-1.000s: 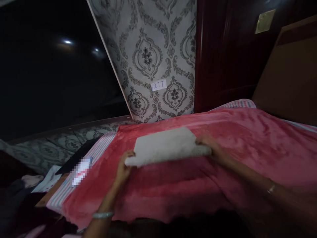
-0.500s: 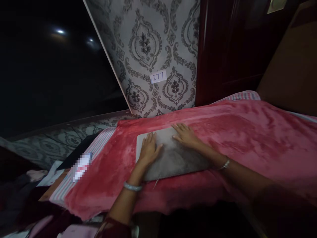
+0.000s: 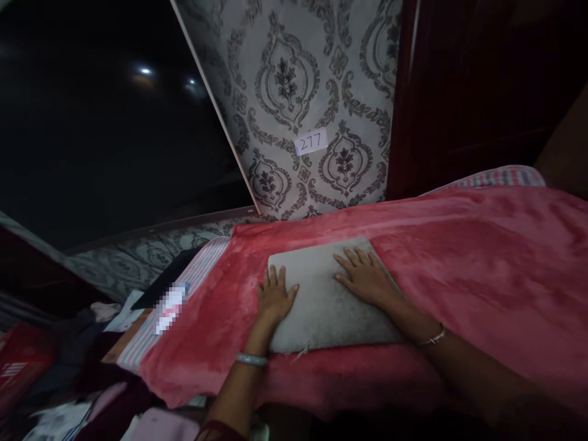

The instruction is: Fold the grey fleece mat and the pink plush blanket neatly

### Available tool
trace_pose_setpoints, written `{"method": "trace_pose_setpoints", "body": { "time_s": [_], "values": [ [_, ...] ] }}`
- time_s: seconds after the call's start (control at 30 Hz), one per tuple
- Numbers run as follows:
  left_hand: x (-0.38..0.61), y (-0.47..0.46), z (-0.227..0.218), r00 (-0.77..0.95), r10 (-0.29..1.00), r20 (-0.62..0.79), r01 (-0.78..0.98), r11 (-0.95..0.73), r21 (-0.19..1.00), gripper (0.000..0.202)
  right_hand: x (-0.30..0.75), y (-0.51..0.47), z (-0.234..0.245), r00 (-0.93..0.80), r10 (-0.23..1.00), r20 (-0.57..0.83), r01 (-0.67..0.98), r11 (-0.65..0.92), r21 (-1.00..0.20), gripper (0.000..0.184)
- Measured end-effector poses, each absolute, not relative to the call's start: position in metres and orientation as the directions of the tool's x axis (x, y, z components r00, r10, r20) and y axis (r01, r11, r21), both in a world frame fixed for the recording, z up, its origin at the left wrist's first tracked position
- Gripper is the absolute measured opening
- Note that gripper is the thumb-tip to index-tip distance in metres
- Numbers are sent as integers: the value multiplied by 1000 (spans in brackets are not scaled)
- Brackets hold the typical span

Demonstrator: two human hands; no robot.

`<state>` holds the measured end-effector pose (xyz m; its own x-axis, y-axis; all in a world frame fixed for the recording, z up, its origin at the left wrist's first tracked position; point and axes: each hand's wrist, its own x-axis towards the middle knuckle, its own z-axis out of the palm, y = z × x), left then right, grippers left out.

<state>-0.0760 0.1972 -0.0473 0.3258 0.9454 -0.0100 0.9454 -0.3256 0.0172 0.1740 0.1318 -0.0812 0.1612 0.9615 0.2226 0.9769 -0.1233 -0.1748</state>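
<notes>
Here on my feed, the left hand (image 3: 275, 300) lies palm down, fingers extended and thumb out, flat over the left edge of the grey, flat, roughly rectangular cloth piece (image 3: 316, 300), gripping nothing! And the right hand (image 3: 365, 278), fingers fanned wide, presses flat near the cloth's far right corner, again with nothing in its grasp. A pale band-like bracelet (image 3: 251, 359) circles the left wrist, a thin silvery one the right. I see a loose thread at the cloth's near edge. Beneath it all spreads a plush red blanket (image 3: 459, 263), with a pale striped fabric (image 3: 133, 352) showing along its left side. Beyond, a white paper label (image 3: 311, 141) reading "277" sits on grey patterned wallpaper (image 3: 294, 73), beside a big black screen (image 3: 114, 135).
</notes>
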Motion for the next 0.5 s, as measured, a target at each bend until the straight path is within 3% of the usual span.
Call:
{"method": "trace_pose_setpoints", "body": {
  "time_s": [0.1,0.2,0.27,0.4,0.5],
  "values": [
    [-92,205,-38,243,969,-45,970,-243,0,70,173,133,-86,160,958,237,976,-116,-186,63],
    [-85,212,-23,237,970,61,969,-232,-80,67,173,133,-90,161,958,237,973,-114,-199,63],
    [-67,218,-13,313,944,107,948,-305,-89,66,174,134,-86,165,963,211,971,-121,-205,63],
    [-16,235,-1,478,878,-5,878,-478,3,66,179,150,-55,167,975,144,966,-132,-222,61],
    [15,242,-7,556,831,-18,831,-555,32,66,183,170,-33,177,964,198,965,-131,-227,58]
  ]
}}
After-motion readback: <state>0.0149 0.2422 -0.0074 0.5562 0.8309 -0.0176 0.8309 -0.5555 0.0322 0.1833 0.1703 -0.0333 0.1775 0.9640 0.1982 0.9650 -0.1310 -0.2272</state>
